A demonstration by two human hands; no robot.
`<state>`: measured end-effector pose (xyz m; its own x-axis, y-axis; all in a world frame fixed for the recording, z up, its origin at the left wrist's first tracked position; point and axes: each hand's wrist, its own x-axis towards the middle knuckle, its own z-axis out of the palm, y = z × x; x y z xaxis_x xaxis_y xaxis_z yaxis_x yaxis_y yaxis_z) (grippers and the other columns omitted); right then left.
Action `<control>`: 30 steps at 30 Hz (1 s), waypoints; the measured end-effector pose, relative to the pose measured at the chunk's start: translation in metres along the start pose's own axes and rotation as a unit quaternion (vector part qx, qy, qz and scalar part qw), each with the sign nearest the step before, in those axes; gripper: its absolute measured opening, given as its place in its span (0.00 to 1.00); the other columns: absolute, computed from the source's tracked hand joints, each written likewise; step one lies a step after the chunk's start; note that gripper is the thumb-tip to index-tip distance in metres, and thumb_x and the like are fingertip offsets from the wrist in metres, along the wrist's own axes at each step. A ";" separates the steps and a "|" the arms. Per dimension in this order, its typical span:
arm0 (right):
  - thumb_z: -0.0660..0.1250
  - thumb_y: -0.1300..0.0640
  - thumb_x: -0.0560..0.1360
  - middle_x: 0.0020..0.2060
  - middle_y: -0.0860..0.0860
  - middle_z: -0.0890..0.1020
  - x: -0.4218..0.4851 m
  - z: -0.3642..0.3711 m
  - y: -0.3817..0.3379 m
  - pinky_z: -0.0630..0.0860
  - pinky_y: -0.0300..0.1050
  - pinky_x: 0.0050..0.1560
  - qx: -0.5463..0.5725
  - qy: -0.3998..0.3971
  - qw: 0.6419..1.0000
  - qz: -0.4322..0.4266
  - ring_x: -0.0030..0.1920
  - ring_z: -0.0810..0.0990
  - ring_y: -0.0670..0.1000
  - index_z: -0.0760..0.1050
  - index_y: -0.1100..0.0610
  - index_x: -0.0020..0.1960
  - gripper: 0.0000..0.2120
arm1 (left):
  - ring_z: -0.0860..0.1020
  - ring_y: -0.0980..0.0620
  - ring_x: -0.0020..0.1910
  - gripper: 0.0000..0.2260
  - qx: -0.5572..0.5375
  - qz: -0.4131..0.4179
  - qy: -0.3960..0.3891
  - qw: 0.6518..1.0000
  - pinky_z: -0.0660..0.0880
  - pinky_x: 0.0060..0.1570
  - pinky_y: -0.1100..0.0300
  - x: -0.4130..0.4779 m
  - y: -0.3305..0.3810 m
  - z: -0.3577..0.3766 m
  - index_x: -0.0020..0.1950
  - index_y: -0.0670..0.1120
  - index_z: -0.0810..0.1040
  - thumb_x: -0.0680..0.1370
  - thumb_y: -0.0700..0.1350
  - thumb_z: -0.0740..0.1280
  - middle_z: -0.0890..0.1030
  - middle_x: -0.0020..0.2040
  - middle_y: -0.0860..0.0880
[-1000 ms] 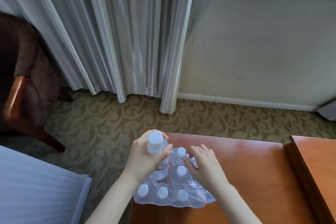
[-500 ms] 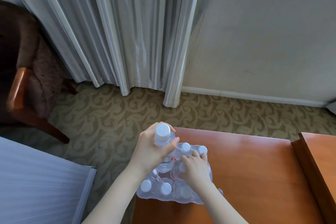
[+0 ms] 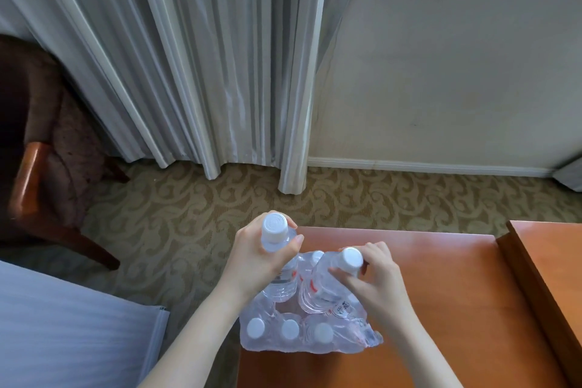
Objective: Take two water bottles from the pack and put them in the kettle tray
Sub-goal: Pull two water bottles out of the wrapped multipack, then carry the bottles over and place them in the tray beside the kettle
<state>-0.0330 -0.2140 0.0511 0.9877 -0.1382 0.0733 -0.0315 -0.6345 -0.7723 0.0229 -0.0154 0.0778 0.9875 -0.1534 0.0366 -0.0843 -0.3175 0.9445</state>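
Observation:
A shrink-wrapped pack of water bottles (image 3: 302,337) lies on the near left corner of the wooden table (image 3: 441,309). My left hand (image 3: 258,258) grips a clear bottle with a white cap (image 3: 275,227), held upright above the pack's left side. My right hand (image 3: 374,280) is closed on a second bottle (image 3: 324,283), which tilts to the right, partly out of the torn plastic wrap. Three white caps show in the pack's front row. The kettle tray is out of view.
A second, raised wooden surface (image 3: 548,261) adjoins the table at the right. Grey curtains (image 3: 195,57) hang behind over patterned carpet. A wooden armchair (image 3: 34,167) stands at the left, and a white bed corner (image 3: 69,331) sits at lower left.
My right hand has gone from pressing on the pack to gripping a second bottle and pulling it up, tilted. The left hand keeps holding its bottle at about the same height.

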 end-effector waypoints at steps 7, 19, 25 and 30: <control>0.70 0.54 0.70 0.42 0.52 0.73 0.020 -0.054 -0.071 0.70 0.35 0.45 0.087 0.096 0.989 -0.069 0.43 0.74 0.49 0.75 0.61 0.40 0.10 | 0.80 0.57 0.39 0.04 -0.007 0.036 0.000 0.999 0.75 0.41 0.70 0.006 0.033 -0.009 0.39 0.49 0.79 0.68 0.46 0.73 0.82 0.40 0.54; 0.71 0.55 0.72 0.32 0.57 0.81 0.004 -0.091 -0.093 0.73 0.47 0.35 0.012 0.190 0.978 -0.091 0.33 0.78 0.56 0.73 0.63 0.37 0.13 | 0.79 0.54 0.35 0.07 0.022 0.120 -0.031 0.992 0.75 0.36 0.65 0.011 0.094 0.006 0.38 0.44 0.80 0.70 0.47 0.73 0.83 0.35 0.49; 0.71 0.57 0.72 0.29 0.58 0.79 -0.021 -0.136 -0.094 0.70 0.43 0.32 -0.033 0.262 0.961 -0.081 0.31 0.75 0.55 0.72 0.64 0.36 0.14 | 0.79 0.53 0.35 0.08 0.010 0.148 -0.068 0.987 0.76 0.36 0.60 0.007 0.127 0.034 0.37 0.43 0.79 0.71 0.47 0.72 0.82 0.34 0.47; 0.71 0.57 0.72 0.28 0.56 0.78 -0.057 -0.186 -0.081 0.70 0.40 0.30 -0.045 0.311 0.948 -0.055 0.29 0.75 0.52 0.71 0.63 0.35 0.13 | 0.80 0.43 0.37 0.13 -0.034 0.146 -0.122 0.981 0.78 0.41 0.47 -0.010 0.161 0.076 0.37 0.42 0.78 0.69 0.52 0.70 0.82 0.35 0.41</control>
<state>-0.1157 -0.2958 0.2267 0.7052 -0.4713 0.5297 0.0257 -0.7296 -0.6834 -0.0102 -0.1364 0.2044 0.8607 -0.4504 0.2373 -0.3414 -0.1649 0.9254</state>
